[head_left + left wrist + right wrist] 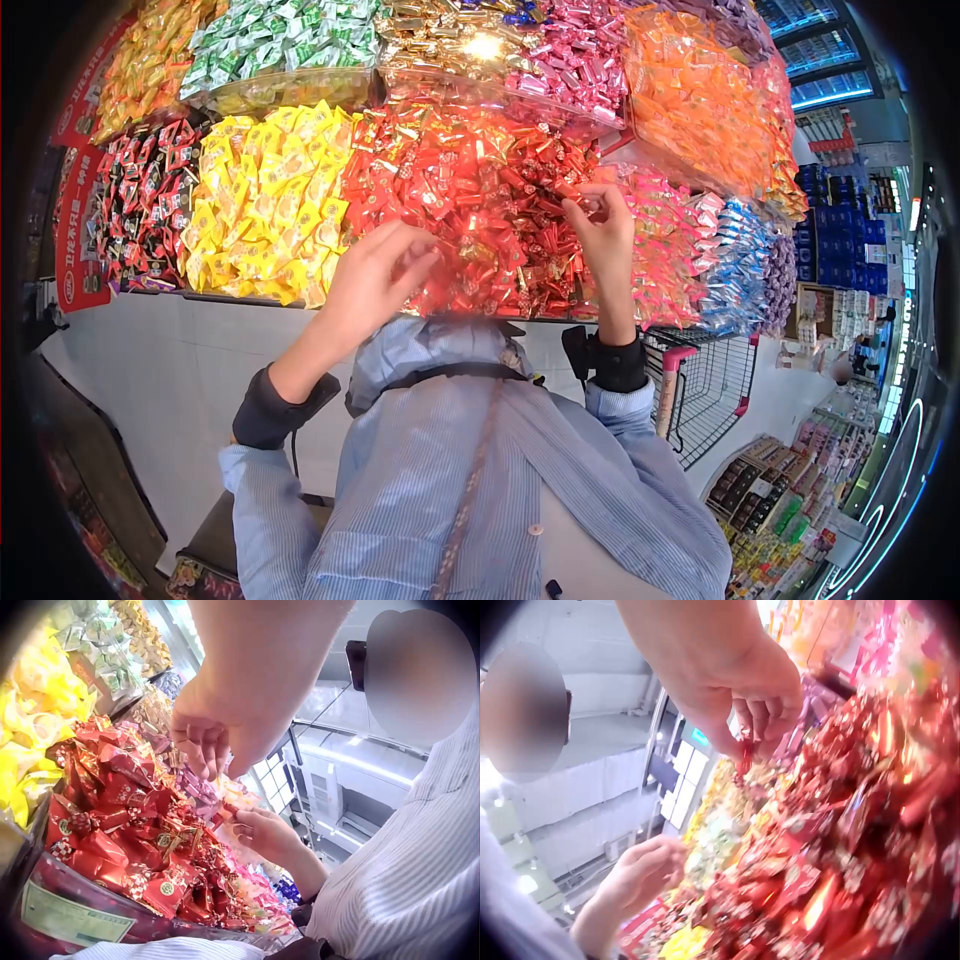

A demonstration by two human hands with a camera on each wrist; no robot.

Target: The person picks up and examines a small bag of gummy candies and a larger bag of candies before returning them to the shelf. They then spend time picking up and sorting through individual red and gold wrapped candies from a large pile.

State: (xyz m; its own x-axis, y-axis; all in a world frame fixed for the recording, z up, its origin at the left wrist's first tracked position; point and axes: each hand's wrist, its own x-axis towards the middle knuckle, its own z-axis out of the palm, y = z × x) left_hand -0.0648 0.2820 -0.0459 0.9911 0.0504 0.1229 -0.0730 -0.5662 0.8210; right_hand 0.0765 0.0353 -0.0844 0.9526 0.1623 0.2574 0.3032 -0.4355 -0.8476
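A broad heap of red wrapped candies [430, 180] fills the display bin in front of me. My right hand [605, 230] is over the right part of the heap. Between its thumb and fingers it pinches one small red candy [745, 754], clearest in the right wrist view. My left hand [378, 268] hovers above the near left part of the red heap, fingers loosely bent, with nothing seen in it. In the left wrist view, both hands are close to each other over the sweets.
Yellow packets [270, 200] and black-and-red packets [145, 210] lie left of the red heap. Pink candies [660, 240] and blue ones [738, 265] are to the right. More bins with green packets [285, 40] stand behind. A wire shopping cart [710, 390] is at my right.
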